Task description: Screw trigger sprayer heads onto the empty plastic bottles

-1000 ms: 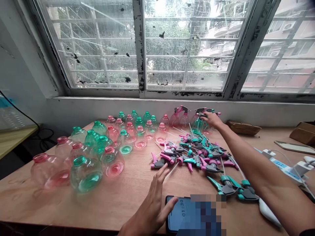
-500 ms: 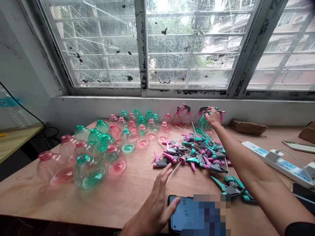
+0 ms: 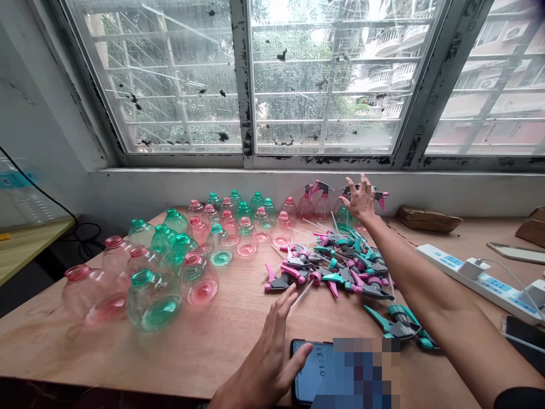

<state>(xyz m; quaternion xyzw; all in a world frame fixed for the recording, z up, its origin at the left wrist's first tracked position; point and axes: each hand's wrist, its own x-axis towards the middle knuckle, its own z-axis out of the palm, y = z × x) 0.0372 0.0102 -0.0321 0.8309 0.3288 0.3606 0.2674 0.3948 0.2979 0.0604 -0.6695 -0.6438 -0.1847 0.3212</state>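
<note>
My right hand [image 3: 361,200] is stretched far out toward the window sill, fingers spread open, gripping nothing. It hovers just in front of the assembled spray bottles [image 3: 323,203] lined up at the back of the desk [image 3: 221,341]; the fingertips look close to the teal-and-grey trigger head [image 3: 377,195] of the rightmost one, but I can't tell if they touch it, the view is too small there.

My left hand [image 3: 266,355] lies low at the near edge, open, fingers flat and pointing forward, thumb resting on the left edge of a phone [image 3: 315,372] that shows a timer. It holds nothing.

Between the two hands sits a loose pile of trigger sprayer heads [image 3: 336,267], pink and teal with grey nozzles and white dip tubes, sprawling across the middle of the desk. A few teal ones [image 3: 400,324] lie apart, just beside my right forearm.

On the left side stand open-necked clear bottles, tinted pink and teal: a big teal one [image 3: 152,295] and a pink one [image 3: 91,292] nearest, smaller ones [image 3: 238,218] clustered further back near the wall.

To the right there is a white power strip [image 3: 481,278] with a plugged-in adapter, and a flat brown packet [image 3: 428,218] by the wall. The window [image 3: 298,85] with its peeling frame fills the top.
</note>
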